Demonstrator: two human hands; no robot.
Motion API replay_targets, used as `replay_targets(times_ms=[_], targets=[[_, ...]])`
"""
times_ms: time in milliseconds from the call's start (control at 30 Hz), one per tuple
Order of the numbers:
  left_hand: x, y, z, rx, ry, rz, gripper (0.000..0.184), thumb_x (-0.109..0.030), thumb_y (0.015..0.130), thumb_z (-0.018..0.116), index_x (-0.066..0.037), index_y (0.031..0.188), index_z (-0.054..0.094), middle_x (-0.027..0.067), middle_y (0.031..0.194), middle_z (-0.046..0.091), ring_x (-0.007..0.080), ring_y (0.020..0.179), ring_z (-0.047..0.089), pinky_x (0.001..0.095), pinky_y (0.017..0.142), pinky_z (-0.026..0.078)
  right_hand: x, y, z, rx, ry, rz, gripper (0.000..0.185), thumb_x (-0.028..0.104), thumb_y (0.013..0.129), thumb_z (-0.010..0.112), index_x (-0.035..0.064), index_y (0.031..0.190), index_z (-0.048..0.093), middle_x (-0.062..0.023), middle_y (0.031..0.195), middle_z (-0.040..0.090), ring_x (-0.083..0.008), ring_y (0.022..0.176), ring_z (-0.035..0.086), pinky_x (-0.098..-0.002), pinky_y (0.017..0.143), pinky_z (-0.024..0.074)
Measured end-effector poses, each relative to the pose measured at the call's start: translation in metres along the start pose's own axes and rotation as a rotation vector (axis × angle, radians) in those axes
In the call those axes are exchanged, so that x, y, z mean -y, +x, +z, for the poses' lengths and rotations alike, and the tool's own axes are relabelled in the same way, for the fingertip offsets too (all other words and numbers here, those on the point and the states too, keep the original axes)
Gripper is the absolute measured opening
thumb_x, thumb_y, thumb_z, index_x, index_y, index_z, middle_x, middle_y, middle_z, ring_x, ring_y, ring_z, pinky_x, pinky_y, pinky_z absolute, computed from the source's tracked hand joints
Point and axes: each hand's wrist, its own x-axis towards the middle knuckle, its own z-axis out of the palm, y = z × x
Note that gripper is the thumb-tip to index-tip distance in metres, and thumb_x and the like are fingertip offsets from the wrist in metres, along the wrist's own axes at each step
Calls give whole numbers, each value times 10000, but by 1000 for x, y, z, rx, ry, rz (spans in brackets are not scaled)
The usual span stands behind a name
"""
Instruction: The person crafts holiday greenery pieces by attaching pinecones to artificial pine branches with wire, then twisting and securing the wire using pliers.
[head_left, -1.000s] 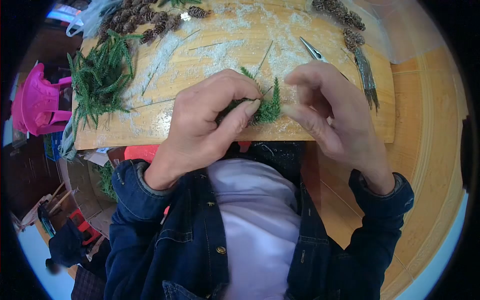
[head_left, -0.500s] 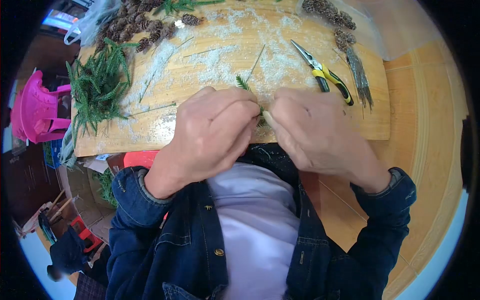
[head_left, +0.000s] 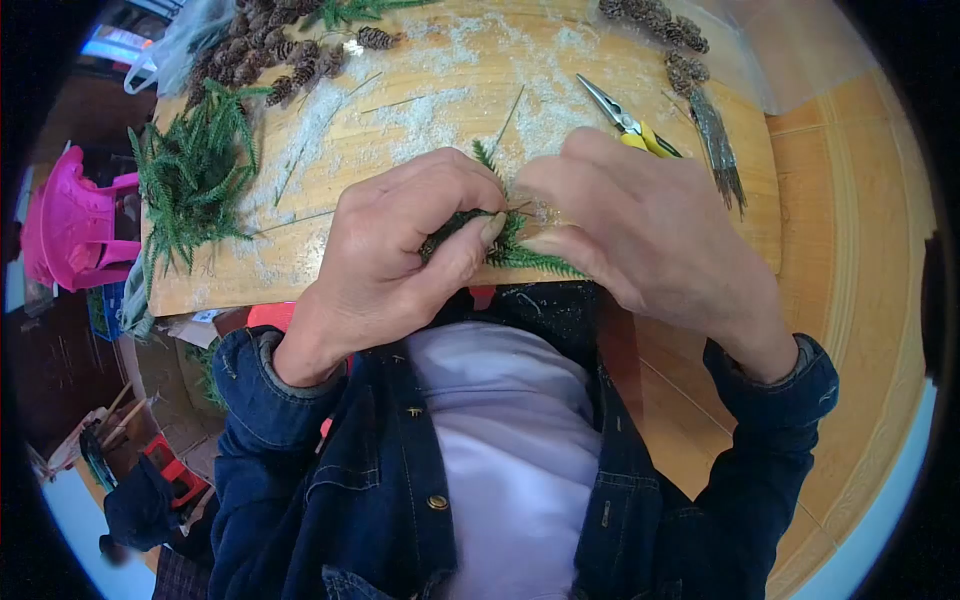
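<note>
Between the thumb and fingers of my left hand are green artificial pine sprigs, bunched together. Their tips stick out above and to the right of the grip, and a thin brown wire end pokes out beside them. My right hand hovers just right of the bunch, blurred, with thumb and fingers apart and nothing visible in them. Behind it lie needle-nose pliers with yellow and black handles, partly covered by that hand.
White flakes and loose wires litter the wooden table. Pine sprigs are heaped at left, pine cones at the back. A wire bundle lies at right. A pink chair and another person are at left.
My right hand has come away from the sprigs and opened, now covering most of the pliers' handles. My left hand still grips the bunch, more of which shows.
</note>
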Motion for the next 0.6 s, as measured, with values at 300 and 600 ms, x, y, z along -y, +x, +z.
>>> replay_targets(times_ms=[300, 600], targets=[[-4, -1, 0, 42, 258, 138, 108, 34, 746, 611, 16, 845, 570, 125, 797, 589, 273, 708, 582, 319, 620, 458, 3, -5, 10, -25, 115, -54, 128, 90, 823, 604, 37, 909, 525, -90, 778, 503, -277, 626, 526, -342, 521, 406], [6, -7, -7, -144, -220, -290, 61, -11, 839, 585, 27, 885, 598, 37, 723, 581, 94, 640, 538, 221, 584, 422, -37, -51, -13, 96, -240, 496, 213, 157, 835, 622, 14, 949, 512, -127, 912, 513, -295, 836, 515, -363, 714, 422]])
